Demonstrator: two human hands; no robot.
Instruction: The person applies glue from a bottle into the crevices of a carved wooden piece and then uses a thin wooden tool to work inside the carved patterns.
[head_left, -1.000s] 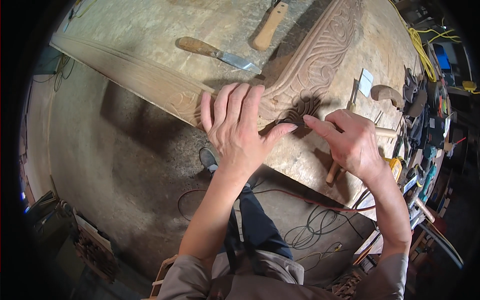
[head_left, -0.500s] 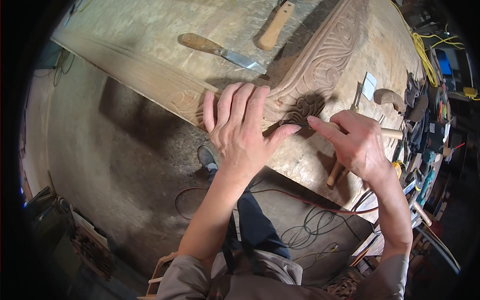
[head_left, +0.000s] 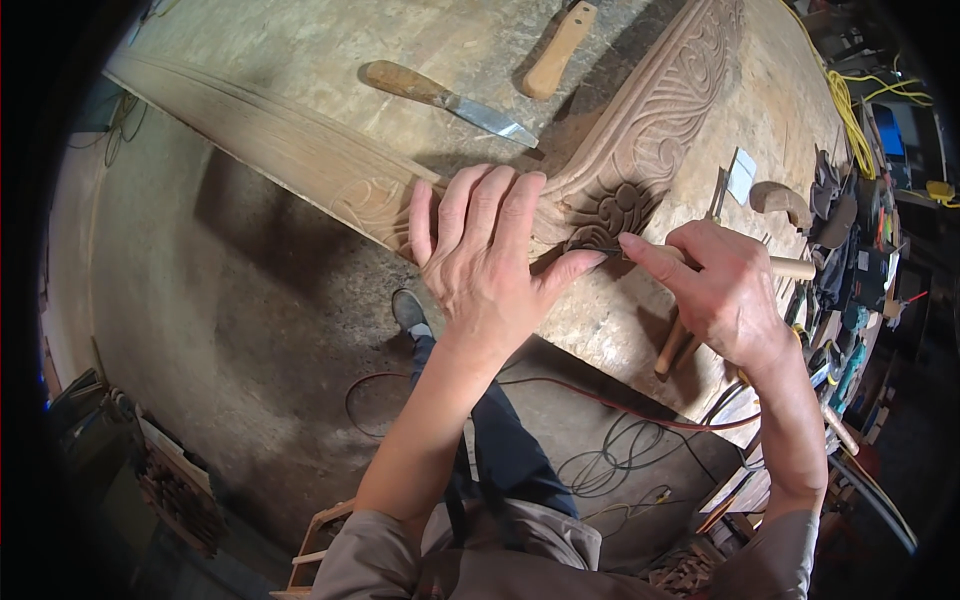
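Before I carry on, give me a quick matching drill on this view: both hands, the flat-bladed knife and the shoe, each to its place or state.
Column one:
1. left hand
2. right hand
3. flat-bladed knife
4. shoe

Column two:
A. on the floor
B. closed around a wooden-handled tool
C. lying on the bench top
D. laid over the carved wood, fingers spread

Pairs: 1-D, 2-B, 3-C, 4-A
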